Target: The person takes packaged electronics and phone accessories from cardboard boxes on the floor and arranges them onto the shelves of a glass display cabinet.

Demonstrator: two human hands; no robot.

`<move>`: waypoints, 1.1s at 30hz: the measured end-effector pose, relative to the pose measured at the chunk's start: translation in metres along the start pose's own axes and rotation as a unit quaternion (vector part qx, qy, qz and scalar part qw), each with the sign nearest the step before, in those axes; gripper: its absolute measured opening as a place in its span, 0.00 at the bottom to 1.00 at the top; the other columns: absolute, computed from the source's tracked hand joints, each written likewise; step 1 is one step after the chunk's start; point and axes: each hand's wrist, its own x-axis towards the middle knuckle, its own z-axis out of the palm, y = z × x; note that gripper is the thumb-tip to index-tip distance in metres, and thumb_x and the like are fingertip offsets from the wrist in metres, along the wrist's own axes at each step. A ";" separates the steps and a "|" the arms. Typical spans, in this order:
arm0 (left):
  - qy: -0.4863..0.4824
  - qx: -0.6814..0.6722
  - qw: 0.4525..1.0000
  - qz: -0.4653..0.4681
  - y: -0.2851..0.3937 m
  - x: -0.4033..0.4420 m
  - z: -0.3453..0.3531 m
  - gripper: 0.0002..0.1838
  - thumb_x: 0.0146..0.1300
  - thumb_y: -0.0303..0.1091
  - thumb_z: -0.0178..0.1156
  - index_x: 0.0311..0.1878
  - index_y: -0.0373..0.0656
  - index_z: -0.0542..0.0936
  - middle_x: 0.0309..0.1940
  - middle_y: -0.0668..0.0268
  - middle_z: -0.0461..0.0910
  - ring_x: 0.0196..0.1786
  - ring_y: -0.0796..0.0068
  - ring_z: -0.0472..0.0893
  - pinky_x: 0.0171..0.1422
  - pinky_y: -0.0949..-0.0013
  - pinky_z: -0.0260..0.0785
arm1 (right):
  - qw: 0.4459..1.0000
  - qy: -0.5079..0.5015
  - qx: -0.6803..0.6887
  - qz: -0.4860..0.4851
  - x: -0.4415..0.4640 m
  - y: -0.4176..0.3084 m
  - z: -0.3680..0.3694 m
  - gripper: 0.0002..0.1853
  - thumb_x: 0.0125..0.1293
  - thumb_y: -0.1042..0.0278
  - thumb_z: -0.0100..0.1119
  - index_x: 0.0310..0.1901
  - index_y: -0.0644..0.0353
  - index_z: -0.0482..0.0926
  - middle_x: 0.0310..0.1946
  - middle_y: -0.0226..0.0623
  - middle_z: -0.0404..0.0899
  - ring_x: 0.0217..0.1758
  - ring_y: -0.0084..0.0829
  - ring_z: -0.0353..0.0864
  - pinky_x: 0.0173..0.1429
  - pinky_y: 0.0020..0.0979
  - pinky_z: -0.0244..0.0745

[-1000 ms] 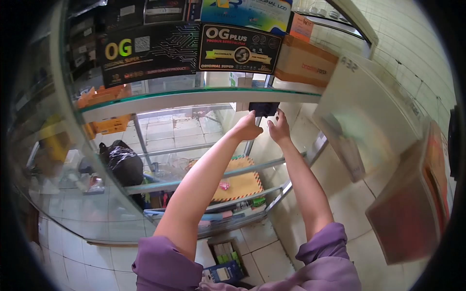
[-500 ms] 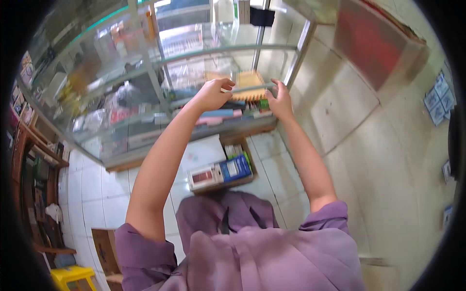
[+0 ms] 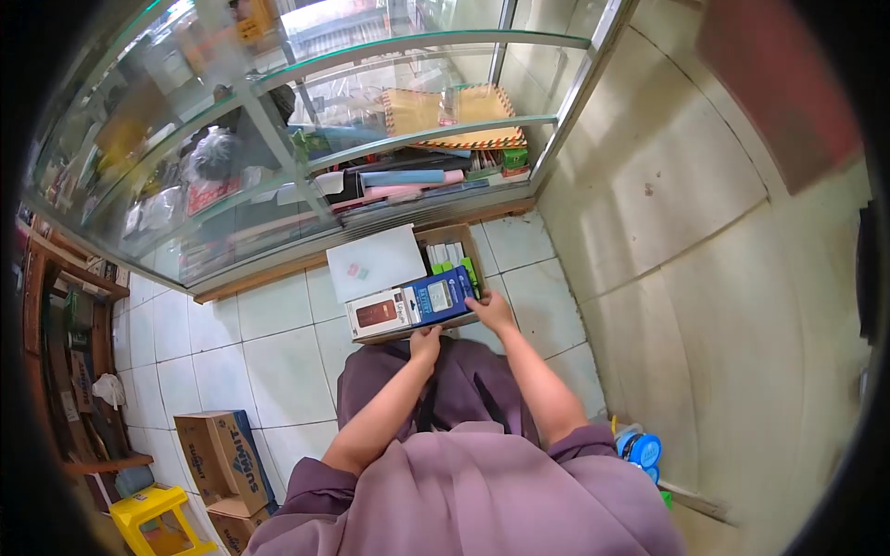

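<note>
On the tiled floor before my knees stands an open cardboard box [image 3: 481, 248] filled with packaged goods. My left hand [image 3: 425, 346] is closed on its near rim, thumb on top and fingers partly hidden. At the near right corner, my right hand [image 3: 491, 311] is closed on the box side, its thumb beside a blue package [image 3: 436, 295]. Left of that lies a white package [image 3: 378, 313] with a dark red picture. A flat white box [image 3: 375, 262] with pink and green marks sits behind it. White and green packs [image 3: 447, 258] fill the far right part.
A glass display cabinet [image 3: 422, 130] stands just ahead, with envelopes [image 3: 454, 111] and rolls on its shelves. The wall [image 3: 667, 241] rises at my right. To the left are an open Summit carton [image 3: 222, 463], a yellow stool [image 3: 158, 519] and a wooden shelf [image 3: 42, 306].
Both hands have come down from in front of the glass cabinet to the cardboard box on the floor. The view has shifted, bringing more of the floor into sight.
</note>
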 end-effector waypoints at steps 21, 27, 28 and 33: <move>-0.046 -0.302 0.912 -0.273 0.063 0.013 0.026 0.16 0.70 0.45 0.47 0.55 0.47 0.70 0.46 0.59 0.76 0.46 0.60 0.78 0.52 0.57 0.72 | 0.988 0.139 0.060 0.011 -0.004 -0.002 0.027 0.32 0.43 0.51 0.74 0.42 0.65 0.72 0.38 0.46 0.78 0.42 0.44 0.77 0.48 0.41 0.70; -0.138 -0.318 0.922 -0.171 0.084 -0.011 0.053 0.14 0.70 0.42 0.48 0.52 0.44 0.71 0.44 0.62 0.75 0.46 0.63 0.77 0.51 0.55 0.72 | 0.973 0.185 0.134 0.019 -0.017 -0.019 -0.015 0.29 0.44 0.55 0.75 0.40 0.68 0.71 0.36 0.46 0.79 0.39 0.38 0.80 0.46 0.35 0.73; -0.143 -0.357 0.914 -0.126 0.098 -0.026 0.055 0.13 0.70 0.41 0.48 0.51 0.43 0.71 0.44 0.63 0.74 0.46 0.63 0.77 0.52 0.54 0.71 | 0.966 0.193 0.173 0.005 -0.024 -0.031 -0.024 0.29 0.44 0.56 0.75 0.40 0.68 0.71 0.36 0.46 0.80 0.40 0.37 0.80 0.46 0.35 0.73; -0.201 -0.418 0.886 0.016 0.170 -0.073 0.029 0.15 0.68 0.37 0.52 0.55 0.45 0.65 0.47 0.65 0.74 0.49 0.64 0.76 0.56 0.49 0.66 | 0.931 0.139 0.307 -0.141 -0.060 -0.109 -0.057 0.21 0.55 0.73 0.67 0.46 0.67 0.67 0.41 0.43 0.78 0.44 0.26 0.79 0.47 0.25 0.75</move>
